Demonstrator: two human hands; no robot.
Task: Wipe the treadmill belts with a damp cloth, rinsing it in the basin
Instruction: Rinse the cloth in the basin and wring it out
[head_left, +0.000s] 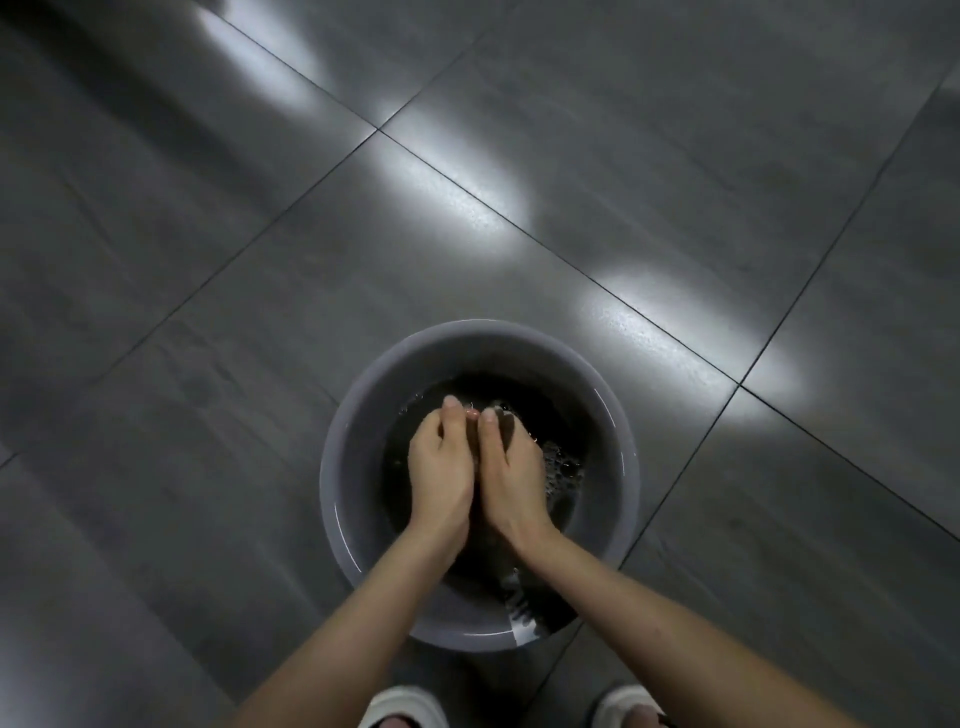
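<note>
A round basin (347, 426) of smooth grey plastic sits on the floor, its walls sloping inward to a pool of dark water (553, 410). Thin bright lines of reflected light run along the inside of the wall on both sides.

Both hands are down in the water, pressed side by side with the thumbs lying along the top and pointing away from the person. The left hand (441, 467) and the right hand (511, 462) each curl their fingers downward and together clutch a dark, sodden cloth (508, 411). Only a wrinkled, greyish bit of it shows, just past the right thumb. The rest is hidden under the hands and merges with the dark water, so its shape cannot be made out. A patch of small bubbles (563, 462) floats just to the right of the right hand.

Two bare forearms reach in over the basin's near rim and cover part of it.

The floor (234, 218) is large, glossy, dark grey tiles with thin dark joints running diagonally, and soft white patches of reflected light (467, 197) lie across them. At the near edge, the toes of two pale slippers, left (402, 706) and right (628, 704), stand just behind the basin.
</note>
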